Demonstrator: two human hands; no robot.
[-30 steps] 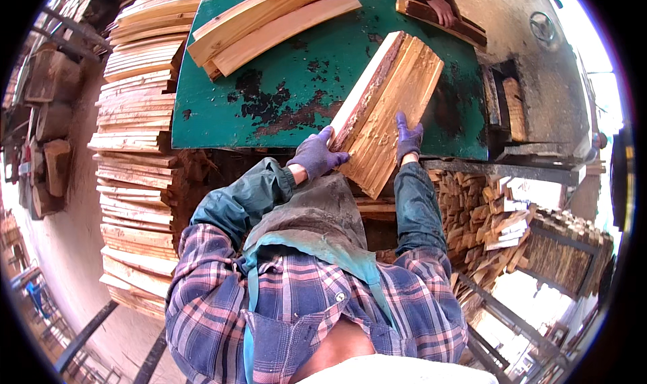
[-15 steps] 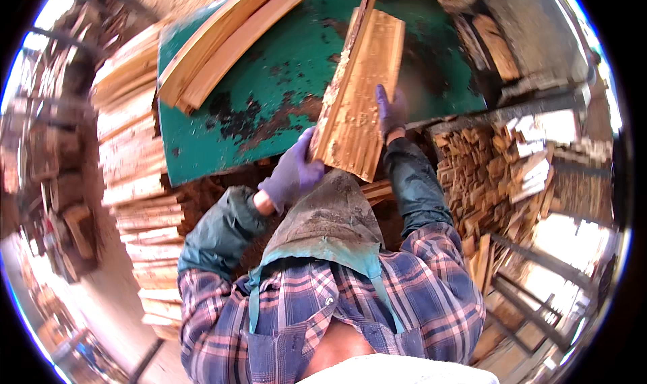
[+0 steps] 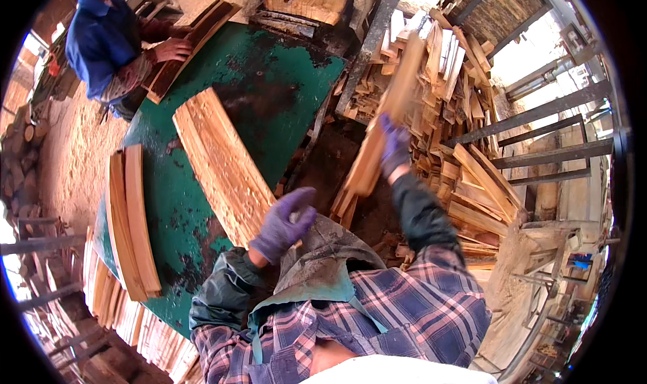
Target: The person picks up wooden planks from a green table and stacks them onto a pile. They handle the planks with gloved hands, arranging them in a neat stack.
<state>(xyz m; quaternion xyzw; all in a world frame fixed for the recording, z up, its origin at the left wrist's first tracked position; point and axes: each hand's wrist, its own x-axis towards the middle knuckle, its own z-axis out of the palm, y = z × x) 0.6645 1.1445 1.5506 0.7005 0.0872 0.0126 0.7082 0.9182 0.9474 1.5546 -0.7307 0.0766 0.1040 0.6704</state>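
My right hand (image 3: 395, 148), in a purple glove, grips a long wooden strip (image 3: 385, 131) on my right side. The strip is smeared by motion and tilts toward the scrap wood pile (image 3: 431, 104). My left hand (image 3: 286, 223), gloved the same, is beside the near end of a wide, rough-faced plank (image 3: 226, 165). Its fingers are curved but apart, with nothing visible between them. That plank lies on the green worn table (image 3: 158, 209), its near end reaching the table edge by my apron.
Two curved boards (image 3: 128, 222) rest along the table's left side. At the far left a co-worker (image 3: 101, 47) has hands on a dark-edged board (image 3: 192, 50). Metal rails (image 3: 552, 155) stand on the right. Stacked boards (image 3: 162, 340) are at lower left.
My view has turned to the right. The narrow strip that lay along the plank is now off the table in my right hand. My left hand has come away from the wood.
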